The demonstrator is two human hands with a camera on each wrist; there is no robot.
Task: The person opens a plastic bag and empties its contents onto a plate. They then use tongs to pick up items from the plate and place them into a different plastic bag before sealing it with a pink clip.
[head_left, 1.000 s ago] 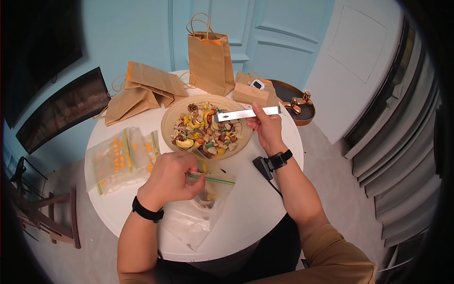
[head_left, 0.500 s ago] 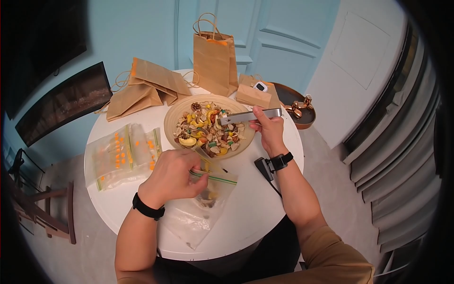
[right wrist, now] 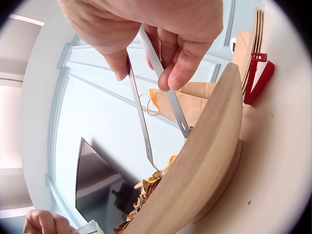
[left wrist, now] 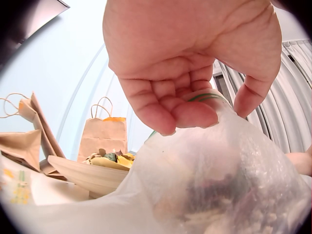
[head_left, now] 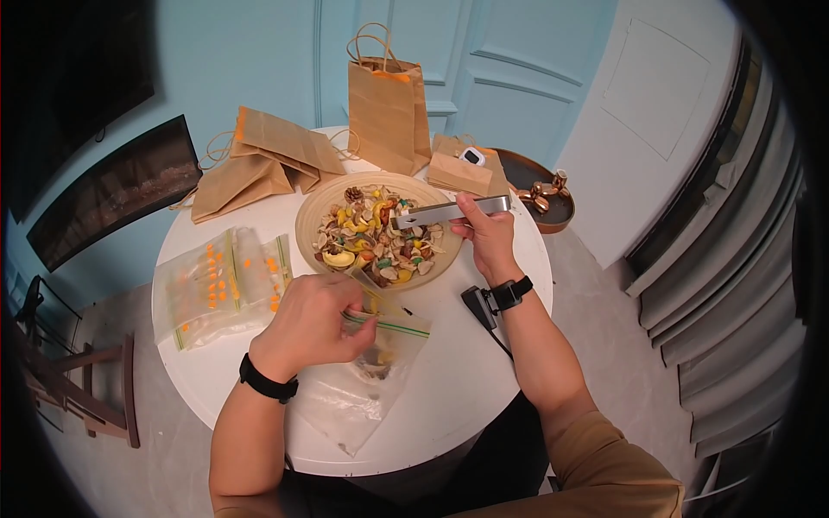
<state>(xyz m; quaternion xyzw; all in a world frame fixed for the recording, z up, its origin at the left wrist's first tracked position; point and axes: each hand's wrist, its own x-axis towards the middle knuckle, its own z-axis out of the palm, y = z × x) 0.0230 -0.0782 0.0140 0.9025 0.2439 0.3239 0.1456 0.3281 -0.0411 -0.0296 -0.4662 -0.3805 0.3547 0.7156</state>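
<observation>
My left hand pinches the rim of a clear zip bag with a green seal strip. Dried potpourri pieces lie inside this bag, blurred through the plastic in the left wrist view. My right hand holds a pair of metal tongs between thumb and fingers. In the right wrist view the two tong arms stand apart, their tips over potpourri and with nothing visible between them. A wide wooden bowl holds the mixed potpourri, with a pine cone near its far side.
Zip bags with orange marks lie at the left. Behind the bowl are a standing paper bag, tipped paper bags and flat ones under a small white device. A red clip lies right of the bowl.
The tongs have rolled in my right hand, from their bright broad face up to a darker, narrower side. My left hand keeps its pinch on the bag. The view has shifted slightly.
</observation>
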